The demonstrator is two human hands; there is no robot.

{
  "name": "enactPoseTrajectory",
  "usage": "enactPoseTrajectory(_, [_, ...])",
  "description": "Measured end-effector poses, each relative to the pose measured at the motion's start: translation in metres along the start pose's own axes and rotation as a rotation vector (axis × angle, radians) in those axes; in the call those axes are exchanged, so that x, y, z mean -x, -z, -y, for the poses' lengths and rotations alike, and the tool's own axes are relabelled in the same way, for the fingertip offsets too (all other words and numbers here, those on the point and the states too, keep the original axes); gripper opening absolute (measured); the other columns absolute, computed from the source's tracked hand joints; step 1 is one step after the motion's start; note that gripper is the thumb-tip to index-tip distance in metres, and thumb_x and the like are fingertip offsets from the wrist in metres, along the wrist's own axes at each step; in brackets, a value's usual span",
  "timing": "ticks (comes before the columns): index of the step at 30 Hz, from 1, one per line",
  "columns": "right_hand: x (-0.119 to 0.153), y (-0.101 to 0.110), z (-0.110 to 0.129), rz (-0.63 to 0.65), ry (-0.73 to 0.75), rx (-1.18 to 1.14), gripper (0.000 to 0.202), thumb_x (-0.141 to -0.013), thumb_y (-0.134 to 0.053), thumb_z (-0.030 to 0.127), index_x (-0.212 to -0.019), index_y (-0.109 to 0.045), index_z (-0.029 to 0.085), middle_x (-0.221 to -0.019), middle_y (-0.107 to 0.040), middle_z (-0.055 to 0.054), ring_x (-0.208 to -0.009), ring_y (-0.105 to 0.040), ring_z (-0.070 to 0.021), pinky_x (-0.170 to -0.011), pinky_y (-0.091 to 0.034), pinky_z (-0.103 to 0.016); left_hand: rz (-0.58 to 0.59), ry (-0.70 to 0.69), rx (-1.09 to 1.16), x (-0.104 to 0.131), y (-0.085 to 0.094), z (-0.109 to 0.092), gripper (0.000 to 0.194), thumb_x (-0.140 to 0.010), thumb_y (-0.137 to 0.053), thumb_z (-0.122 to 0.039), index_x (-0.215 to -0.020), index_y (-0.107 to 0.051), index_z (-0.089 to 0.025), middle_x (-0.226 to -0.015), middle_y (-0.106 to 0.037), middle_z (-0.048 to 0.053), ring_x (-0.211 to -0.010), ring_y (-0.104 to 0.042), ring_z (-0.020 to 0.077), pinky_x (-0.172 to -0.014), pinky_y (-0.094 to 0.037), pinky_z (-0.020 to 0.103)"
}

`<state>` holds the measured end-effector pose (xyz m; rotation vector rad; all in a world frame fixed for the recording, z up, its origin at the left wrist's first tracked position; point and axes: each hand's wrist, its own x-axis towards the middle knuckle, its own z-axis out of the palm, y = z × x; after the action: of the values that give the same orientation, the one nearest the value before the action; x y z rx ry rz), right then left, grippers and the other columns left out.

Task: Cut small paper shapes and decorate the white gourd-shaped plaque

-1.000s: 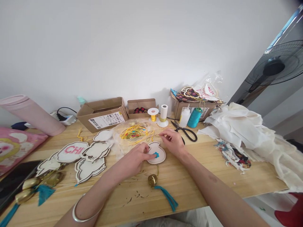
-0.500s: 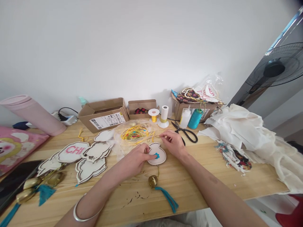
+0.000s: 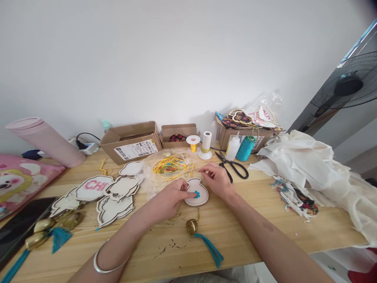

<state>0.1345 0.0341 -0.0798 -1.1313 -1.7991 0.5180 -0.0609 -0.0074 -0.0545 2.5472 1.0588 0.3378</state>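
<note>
A white, pouch-shaped ornament (image 3: 193, 198) with a small blue flower lies flat on the wooden table. My left hand (image 3: 173, 194) grips its left edge, the thumb pressed on its face beside the flower and the other fingers curled at the rim. A brass bell (image 3: 192, 226) with a teal tassel (image 3: 210, 248) hangs off the ornament's lower end on a short cord and rests on the wood. Just right of the ornament's neck, my right hand (image 3: 216, 179) pinches what looks like a thin yellow cord at the fingertips; most of it is hidden.
Beyond my hands lie a bag of yellow cords (image 3: 167, 165), thread spools (image 3: 206, 141), a white bottle (image 3: 233, 147) and black scissors (image 3: 234, 165). White ornaments (image 3: 116, 208) are piled left, with bells (image 3: 44, 225). Cardboard boxes (image 3: 129, 143) line the wall; white cloth (image 3: 303, 157) is heaped right.
The whole view has shifted slightly, so things sit a little further right. My hands hold nearly the same pose, the left thumb still on the ornament.
</note>
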Motion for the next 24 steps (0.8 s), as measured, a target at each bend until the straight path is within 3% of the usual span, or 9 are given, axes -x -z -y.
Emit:
enactPoseTrajectory(6, [0.001,-0.001,0.0,0.018,0.001,-0.006,0.021,-0.07,-0.051,0.008,-0.077,-0.069,0.017,-0.074,-0.066,-0.003,-0.055,-0.053,-0.0108,-0.051,-0.044,-0.022,0.022,0.009,0.023,0.0,0.003,-0.004,0.043,-0.082,-0.036,-0.007,-0.109,-0.062,-0.026,-0.093,-0.052,0.007,-0.085,-0.048,0.0165,-0.075,-0.043,0.03])
enactPoseTrajectory(14, [0.002,-0.004,-0.001,0.013,-0.001,-0.023,0.018,-0.071,-0.052,0.01,-0.075,-0.068,0.018,-0.07,-0.064,-0.002,-0.051,-0.049,-0.0098,-0.047,-0.042,-0.022,-0.036,0.022,0.144,0.0,0.014,-0.003,0.032,-0.084,-0.04,-0.013,-0.105,-0.063,-0.023,-0.097,-0.057,0.005,-0.088,-0.053,0.0156,-0.079,-0.044,0.03])
enactPoseTrajectory(19, [0.001,-0.004,0.001,-0.003,-0.006,-0.027,0.017,-0.072,-0.052,0.013,-0.074,-0.068,0.017,-0.069,-0.064,-0.003,-0.05,-0.048,-0.0098,-0.046,-0.041,-0.022,-0.154,0.085,0.122,-0.001,0.02,0.0,0.025,-0.084,-0.044,-0.021,-0.094,-0.066,-0.021,-0.09,-0.06,0.004,-0.085,-0.055,0.016,-0.075,-0.045,0.029])
enactPoseTrajectory(24, [0.001,-0.003,0.003,-0.016,-0.008,-0.03,0.019,-0.072,-0.05,0.013,-0.073,-0.068,0.016,-0.071,-0.065,-0.004,-0.049,-0.048,-0.0099,-0.045,-0.041,-0.022,-0.381,0.335,0.108,0.0,0.034,0.014,0.025,-0.082,-0.046,-0.031,-0.084,-0.068,-0.02,-0.087,-0.065,0.004,-0.075,-0.058,0.0162,-0.065,-0.046,0.028])
